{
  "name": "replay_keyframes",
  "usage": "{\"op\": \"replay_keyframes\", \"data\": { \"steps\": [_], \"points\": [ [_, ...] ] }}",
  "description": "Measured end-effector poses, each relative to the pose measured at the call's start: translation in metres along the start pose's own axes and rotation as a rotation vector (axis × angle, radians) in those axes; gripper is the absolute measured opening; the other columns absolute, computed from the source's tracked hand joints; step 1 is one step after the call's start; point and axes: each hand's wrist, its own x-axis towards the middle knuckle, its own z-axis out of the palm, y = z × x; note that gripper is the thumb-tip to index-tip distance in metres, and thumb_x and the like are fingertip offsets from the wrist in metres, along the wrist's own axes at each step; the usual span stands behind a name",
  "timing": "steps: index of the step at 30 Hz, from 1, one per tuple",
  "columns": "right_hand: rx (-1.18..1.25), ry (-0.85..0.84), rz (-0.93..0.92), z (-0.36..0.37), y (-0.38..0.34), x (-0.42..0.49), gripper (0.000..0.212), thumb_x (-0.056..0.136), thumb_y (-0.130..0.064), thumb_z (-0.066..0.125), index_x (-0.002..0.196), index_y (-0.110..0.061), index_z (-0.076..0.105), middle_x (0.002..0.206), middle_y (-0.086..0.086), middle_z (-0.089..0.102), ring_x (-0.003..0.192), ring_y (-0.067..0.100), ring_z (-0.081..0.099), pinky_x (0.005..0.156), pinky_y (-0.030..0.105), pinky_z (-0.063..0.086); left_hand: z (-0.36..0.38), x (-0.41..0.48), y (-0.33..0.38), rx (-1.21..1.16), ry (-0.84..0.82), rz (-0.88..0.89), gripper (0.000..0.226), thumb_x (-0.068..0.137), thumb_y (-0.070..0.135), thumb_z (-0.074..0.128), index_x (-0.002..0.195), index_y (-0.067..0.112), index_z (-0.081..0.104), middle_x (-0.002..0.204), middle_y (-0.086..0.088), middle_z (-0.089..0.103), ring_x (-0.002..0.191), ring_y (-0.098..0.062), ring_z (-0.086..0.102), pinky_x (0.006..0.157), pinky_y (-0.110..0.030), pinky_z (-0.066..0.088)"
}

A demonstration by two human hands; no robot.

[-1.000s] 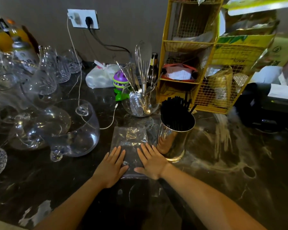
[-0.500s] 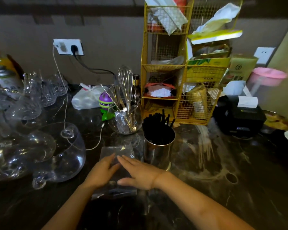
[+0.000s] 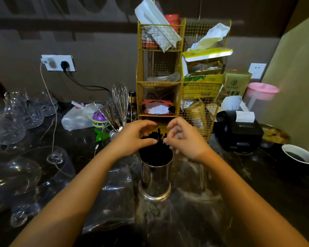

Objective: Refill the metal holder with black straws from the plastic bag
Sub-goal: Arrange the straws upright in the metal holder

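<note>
Both hands (image 3: 132,138) (image 3: 184,139) cup thin black straws (image 3: 154,148) in shiny cylindrical holder (image 3: 155,179), apparently half-curled.

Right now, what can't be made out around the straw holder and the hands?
Head view only:
- Left hand and right hand cover most straw tops; any pinch is unclear.
- Metal holder: depth of fill hidden by its wall.
- Plastic bag: transparent, glare; contents unclear.

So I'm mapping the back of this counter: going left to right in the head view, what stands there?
Clear glasses → white plastic bag → purple toy → whisk → yellow wire rack → black printer → pink-lidded container.
</note>
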Motion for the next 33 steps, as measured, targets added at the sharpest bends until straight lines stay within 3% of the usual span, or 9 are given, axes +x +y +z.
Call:
{"op": "replay_keyframes", "data": {
  "steps": [3, 7, 10, 13, 17, 23, 26, 28, 33],
  "points": [
    [-0.104, -0.027, 0.075, 0.0, 0.015, 0.009, 0.036, 0.078, -0.013, 0.067, 0.108, -0.016, 0.047, 0.077, -0.005, 0.051, 0.057, 0.01, 0.054, 0.041, 0.014, 0.047, 0.005, 0.016, -0.001, 0.118, -0.071, 0.014, 0.047, 0.072, 0.02, 0.071, 0.115, 0.018, 0.052, 0.098, 0.006, 0.053, 0.083, -0.011, 0.054, 0.072, -0.02, 0.043],
    [-0.147, -0.03, 0.096, 0.008, 0.027, 0.019, 0.04, 0.078, -0.016, 0.067, 0.114, -0.01, 0.05, 0.078, -0.007, 0.051, 0.062, 0.017, 0.059, 0.039, 0.013, 0.047, 0.007, 0.027, -0.004, 0.133, -0.13, -0.019, 0.035, 0.073, 0.021, 0.07, 0.104, 0.017, 0.055, 0.086, 0.004, 0.055, 0.078, -0.015, 0.055, 0.071, -0.029, 0.046],
    [-0.159, -0.042, 0.103, 0.014, 0.031, 0.027, 0.032, 0.079, -0.015, 0.067, 0.108, -0.009, 0.055, 0.075, -0.004, 0.053, 0.063, 0.016, 0.059, 0.04, 0.014, 0.049, 0.007, 0.033, -0.004, 0.181, -0.152, 0.0, 0.025, 0.075, 0.021, 0.068, 0.098, 0.017, 0.058, 0.079, 0.007, 0.055, 0.076, -0.014, 0.054, 0.069, -0.026, 0.043],
    [-0.151, -0.044, 0.085, 0.018, 0.032, 0.03, 0.01, 0.08, -0.012, 0.064, 0.087, -0.014, 0.057, 0.065, -0.005, 0.055, 0.055, 0.008, 0.056, 0.039, 0.013, 0.047, 0.01, 0.037, -0.003, 0.219, -0.166, 0.032, 0.014, 0.077, 0.02, 0.065, 0.09, 0.017, 0.061, 0.077, 0.006, 0.057, 0.075, -0.011, 0.054, 0.066, -0.024, 0.041],
    [-0.127, -0.004, 0.076, 0.019, 0.032, 0.03, 0.025, 0.081, -0.01, 0.062, 0.065, -0.024, 0.051, 0.058, -0.004, 0.054, 0.044, 0.0, 0.055, 0.038, 0.01, 0.043, 0.01, 0.041, 0.0, 0.196, -0.171, 0.053, 0.008, 0.079, 0.02, 0.063, 0.086, 0.015, 0.062, 0.073, 0.009, 0.055, 0.069, -0.006, 0.051, 0.06, -0.019, 0.039],
    [-0.038, 0.072, 0.003, 0.009, 0.024, 0.031, 0.017, 0.081, -0.015, 0.063, 0.068, -0.02, 0.055, 0.058, -0.005, 0.054, 0.052, 0.005, 0.054, 0.04, 0.008, 0.04, -0.005, 0.048, 0.016, 0.107, -0.123, 0.109, 0.004, 0.08, 0.017, 0.062, 0.079, 0.014, 0.059, 0.067, 0.01, 0.051, 0.063, -0.005, 0.048, 0.06, -0.021, 0.039],
    [-0.003, 0.101, -0.042, 0.003, 0.019, 0.032, 0.023, 0.081, -0.018, 0.064, 0.064, -0.028, 0.052, 0.059, -0.01, 0.051, 0.052, 0.0, 0.054, 0.042, 0.007, 0.038, -0.022, 0.053, 0.029, 0.037, -0.062, 0.125, 0.006, 0.081, 0.016, 0.061, 0.08, 0.01, 0.058, 0.067, 0.005, 0.051, 0.065, -0.012, 0.05, 0.063, -0.027, 0.041],
    [0.023, 0.1, -0.065, 0.0, 0.017, 0.031, 0.017, 0.082, -0.019, 0.062, 0.067, -0.023, 0.056, 0.06, -0.012, 0.052, 0.051, -0.008, 0.053, 0.046, 0.006, 0.038, -0.036, 0.055, 0.038, -0.032, -0.022, 0.131, 0.005, 0.081, 0.015, 0.059, 0.08, 0.011, 0.058, 0.067, 0.003, 0.054, 0.065, -0.014, 0.054, 0.063, -0.028, 0.046],
    [0.068, 0.085, -0.079, -0.002, 0.02, 0.028, 0.01, 0.085, -0.02, 0.058, 0.078, -0.014, 0.064, 0.071, -0.008, 0.064, 0.066, -0.006, 0.058, 0.067, 0.008, 0.044, -0.066, 0.055, 0.044, -0.198, 0.121, 0.147, 0.012, 0.081, 0.012, 0.058, 0.071, 0.018, 0.054, 0.065, 0.002, 0.058, 0.054, 0.003, 0.058, 0.054, -0.008, 0.047]
  ]
}}
